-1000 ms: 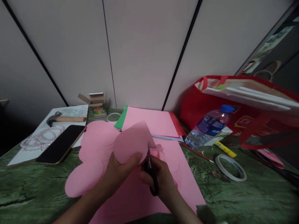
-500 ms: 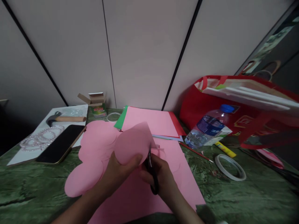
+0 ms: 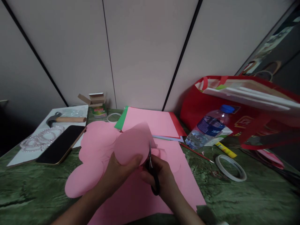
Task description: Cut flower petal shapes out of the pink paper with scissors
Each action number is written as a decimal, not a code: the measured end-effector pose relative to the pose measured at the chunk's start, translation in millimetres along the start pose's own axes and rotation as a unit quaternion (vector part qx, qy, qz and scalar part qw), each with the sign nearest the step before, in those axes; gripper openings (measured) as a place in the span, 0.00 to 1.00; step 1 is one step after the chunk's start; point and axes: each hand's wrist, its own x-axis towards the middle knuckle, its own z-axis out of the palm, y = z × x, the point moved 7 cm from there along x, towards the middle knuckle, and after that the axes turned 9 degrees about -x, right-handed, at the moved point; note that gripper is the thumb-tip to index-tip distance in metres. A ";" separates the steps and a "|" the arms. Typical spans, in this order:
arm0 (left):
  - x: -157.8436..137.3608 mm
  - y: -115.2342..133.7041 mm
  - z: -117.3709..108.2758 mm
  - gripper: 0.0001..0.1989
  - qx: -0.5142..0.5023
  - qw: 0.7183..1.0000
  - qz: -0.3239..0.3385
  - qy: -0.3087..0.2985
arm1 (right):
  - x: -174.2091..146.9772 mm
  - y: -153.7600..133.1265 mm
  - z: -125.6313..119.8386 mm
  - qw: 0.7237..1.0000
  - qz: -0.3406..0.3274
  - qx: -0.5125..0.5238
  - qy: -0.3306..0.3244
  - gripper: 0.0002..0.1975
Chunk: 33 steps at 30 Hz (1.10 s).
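Note:
My left hand pinches a piece of pink paper with a rounded left side and a pointed corner at the top right. In my right hand is a pair of black-handled scissors, fingers wrapped round the handles. The blades stand upright at the right edge of the paper, where a narrow strip curls away. Beneath both hands lies a large pink sheet. Overlapping rounded pink cut-outs are spread to the left of my left hand.
Behind are stacked coloured sheets. On the left lie a phone, a hammer and strings of beads, near an open box. At right are a tilted water bottle, a tape roll, a yellow tube and a red bag.
The scissor blades have drawn closer together at the paper's right edge, and the strip beside them has curled and shifted slightly. Both hands stay in nearly the same place.

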 end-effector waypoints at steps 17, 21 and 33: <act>3.0 -2.6 -2.4 0.09 0.030 0.999 0.016 -0.021 | -0.5 3.3 2.0 1.000 0.026 0.004 0.008 0.13; 3.5 -4.0 -3.0 0.09 0.028 0.999 0.022 -0.019 | -0.5 0.0 1.8 1.000 0.019 0.013 0.009 0.13; 2.5 -0.1 -2.5 0.08 0.017 0.999 0.026 -0.019 | -1.2 -2.0 2.7 1.000 0.029 -0.003 0.011 0.12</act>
